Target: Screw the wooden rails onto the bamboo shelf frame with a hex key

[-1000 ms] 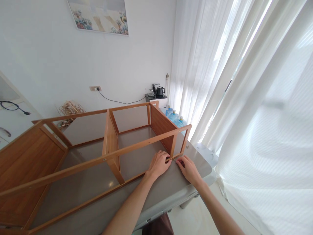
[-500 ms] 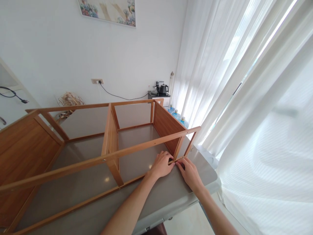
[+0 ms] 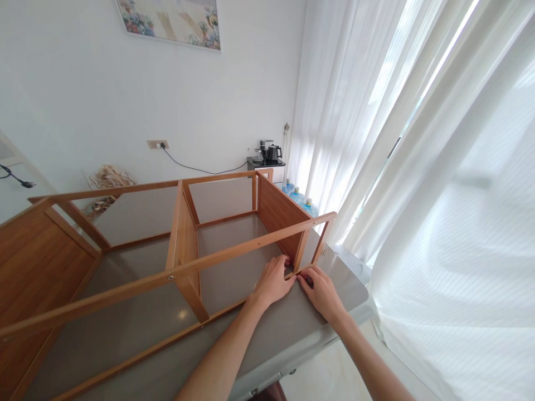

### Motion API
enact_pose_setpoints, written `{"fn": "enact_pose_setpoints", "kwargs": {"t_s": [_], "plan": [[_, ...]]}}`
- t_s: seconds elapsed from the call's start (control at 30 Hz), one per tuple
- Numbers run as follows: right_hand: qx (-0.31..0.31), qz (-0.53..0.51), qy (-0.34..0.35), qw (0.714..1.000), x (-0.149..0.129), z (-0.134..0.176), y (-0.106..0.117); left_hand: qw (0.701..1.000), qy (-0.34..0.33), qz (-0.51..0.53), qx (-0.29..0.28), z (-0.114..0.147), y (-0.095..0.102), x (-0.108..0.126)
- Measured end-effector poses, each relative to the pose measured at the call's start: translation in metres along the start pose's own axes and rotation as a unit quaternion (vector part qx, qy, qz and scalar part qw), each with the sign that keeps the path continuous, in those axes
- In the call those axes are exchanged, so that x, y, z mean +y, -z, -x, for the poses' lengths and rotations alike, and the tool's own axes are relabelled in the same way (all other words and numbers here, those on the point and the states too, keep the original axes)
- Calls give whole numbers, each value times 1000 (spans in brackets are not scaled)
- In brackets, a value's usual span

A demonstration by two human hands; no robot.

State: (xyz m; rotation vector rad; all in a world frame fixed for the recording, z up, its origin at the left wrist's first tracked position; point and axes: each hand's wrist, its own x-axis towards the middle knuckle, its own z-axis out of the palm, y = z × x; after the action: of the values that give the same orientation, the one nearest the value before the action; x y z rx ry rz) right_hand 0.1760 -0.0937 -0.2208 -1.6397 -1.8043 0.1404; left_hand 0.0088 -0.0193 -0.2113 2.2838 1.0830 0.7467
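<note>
A brown wooden shelf frame (image 3: 259, 243) lies on its side on a grey tabletop (image 3: 267, 340). My left hand (image 3: 273, 283) is at the near bottom rail by the right-hand corner, its thumb in front and its fingers curled behind the rail. Close beside it, my right hand (image 3: 320, 292) is closed at the same rail, where the end panel (image 3: 284, 214) meets it. Its thumb and fingers are pinched together; whatever they hold is too small or hidden to make out. The two thumbs nearly touch.
A kettle (image 3: 274, 152) and coffee maker stand on a small cabinet (image 3: 270, 171) at the back. Several water bottles (image 3: 308, 206) are lined up by the white curtain (image 3: 451, 223). Dried stalks (image 3: 112, 177) lie behind the frame, near the wall.
The view has shifted slightly, so the frame sits a little further left. Both hands stay at the same corner; the left fingers have moved slightly further behind the rail.
</note>
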Motion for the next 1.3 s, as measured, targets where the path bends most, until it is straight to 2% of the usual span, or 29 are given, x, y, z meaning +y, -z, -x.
{"fn": "enact_pose_setpoints", "kwargs": {"t_s": [0.3, 0.43, 0.63, 0.83, 1.3], "plan": [[0, -34, -31, 999, -3, -2, 4, 998, 11, -56, -42, -10, 10, 8], [7, -33, -50, 998, -4, -1, 6, 998, 0, -50, -47, -14, 15, 8], [8, -2, -41, 999, -2, 1, 4, 996, -14, -39, -74, -16, 22, 7], [-6, -2, -16, 1000, -4, 1, 5, 997, -20, -45, -62, -15, 21, 6], [-1, -19, -23, 1000, -3, 5, 7, 997, -18, -57, -57, -15, 21, 7]]}}
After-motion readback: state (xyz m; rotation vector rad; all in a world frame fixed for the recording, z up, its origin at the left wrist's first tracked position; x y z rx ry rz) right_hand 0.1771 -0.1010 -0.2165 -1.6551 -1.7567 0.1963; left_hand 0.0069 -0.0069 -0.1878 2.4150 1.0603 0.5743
